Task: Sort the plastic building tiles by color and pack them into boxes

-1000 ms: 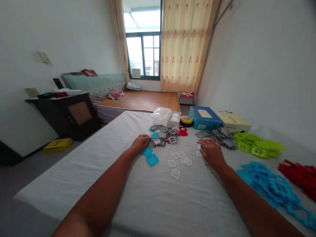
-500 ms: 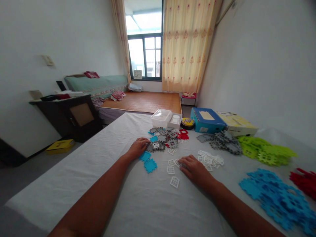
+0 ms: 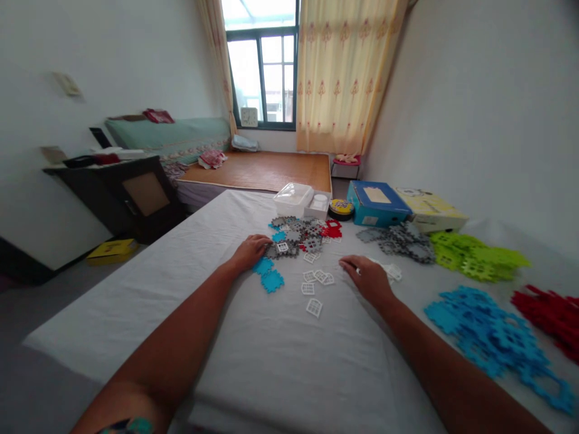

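On the white-covered table, my left hand (image 3: 252, 251) lies flat with its fingertips at the edge of a layer of grey gear-edged plates (image 3: 289, 248). A white window piece (image 3: 282, 247) rests on these plates, close to its fingers. Just below that hand are two joined blue gear-edged plates (image 3: 272, 280). My right hand (image 3: 367, 276) hovers over or rests by a pile of white window pieces (image 3: 394, 272), partly covering it. Its fingers stretch left; a small pale spot shows among them, which I cannot identify. Between the hands lie several loose white window pieces (image 3: 314, 308).
Piles of grey (image 3: 404, 242), lime green (image 3: 479, 256), blue (image 3: 495, 331) and red plates (image 3: 549, 316) line the right side. At the back stand a clear-lidded box (image 3: 293, 199), a round yellow-black tin (image 3: 341, 208), a blue box (image 3: 379, 204) and a yellow box (image 3: 429, 208).
My right hand has drawn back to the right, away from the loose white window pieces, leaving overlapping ones uncovered. My left hand stays by the grey plates. The view has tilted down somewhat.
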The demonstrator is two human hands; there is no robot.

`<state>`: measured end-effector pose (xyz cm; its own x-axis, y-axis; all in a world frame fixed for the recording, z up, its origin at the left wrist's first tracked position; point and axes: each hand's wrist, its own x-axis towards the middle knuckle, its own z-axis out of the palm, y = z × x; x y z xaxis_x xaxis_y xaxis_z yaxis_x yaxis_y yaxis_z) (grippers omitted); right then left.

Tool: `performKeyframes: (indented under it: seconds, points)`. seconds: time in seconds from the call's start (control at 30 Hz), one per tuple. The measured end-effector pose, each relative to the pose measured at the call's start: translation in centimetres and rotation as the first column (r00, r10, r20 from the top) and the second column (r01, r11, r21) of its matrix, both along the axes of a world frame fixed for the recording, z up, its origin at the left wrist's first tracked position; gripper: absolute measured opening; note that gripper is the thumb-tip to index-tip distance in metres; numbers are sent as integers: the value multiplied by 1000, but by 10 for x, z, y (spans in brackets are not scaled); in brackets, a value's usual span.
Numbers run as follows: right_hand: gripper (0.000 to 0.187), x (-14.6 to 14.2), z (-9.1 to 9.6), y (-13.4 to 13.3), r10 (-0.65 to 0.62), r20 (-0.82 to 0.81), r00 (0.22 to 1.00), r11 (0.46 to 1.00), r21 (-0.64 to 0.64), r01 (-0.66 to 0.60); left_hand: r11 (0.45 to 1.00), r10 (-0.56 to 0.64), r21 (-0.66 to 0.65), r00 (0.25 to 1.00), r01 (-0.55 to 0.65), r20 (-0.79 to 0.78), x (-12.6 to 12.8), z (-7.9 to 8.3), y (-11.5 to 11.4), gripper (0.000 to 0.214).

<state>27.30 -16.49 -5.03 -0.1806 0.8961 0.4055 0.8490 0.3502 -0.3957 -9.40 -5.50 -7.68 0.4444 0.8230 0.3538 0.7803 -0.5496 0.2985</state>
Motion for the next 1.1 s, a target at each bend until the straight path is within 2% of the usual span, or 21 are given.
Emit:
performKeyframes:
  seconds: [0.1,0.2,0.27,0.33,0.43,0.6,0.73,0.93,1.0,1.1]
  points:
    - [28,20,7,5,-153,115,982,987,71,146,1000,0,-6,1000,0,-10,0,-1,1,36]
    - [28,24,11,5,-200,218,955,973,162,167,1000,2,-6,1000,-2,-13,1,-1,2,36]
    - [30,15,10,2,-117,224,967,983,163,82,1000,-1,-6,1000,1,-16,1,0,1,36]
    - [30,-1,5,-3,60,214,975,993,90,-81,1000,-4,-6,1000,4,-19,2,0,1,36]
    - [33,-23,-4,-8,270,215,938,963,-41,-268,1000,2,-5,1000,-2,-20,3,1,0,37]
    - [26,-32,-4,-11,315,227,922,948,-107,-298,1000,-1,-9,1000,1,-22,1,1,1,37]
    - [23,-32,2,-16,289,260,921,957,-95,-273,1000,-7,4,1000,7,-10,-1,-2,4,37]
    - [23,-36,2,-15,219,225,949,975,-89,-204,1000,-22,4,1000,22,-5,-2,-3,5,37]
    - [24,-30,3,-12,155,216,964,988,-43,-149,1000,-20,-2,1000,20,0,-2,-3,5,36]
    - [26,-11,7,-5,-28,173,984,998,64,17,1000,-16,-6,1000,16,-5,-2,-3,7,36]
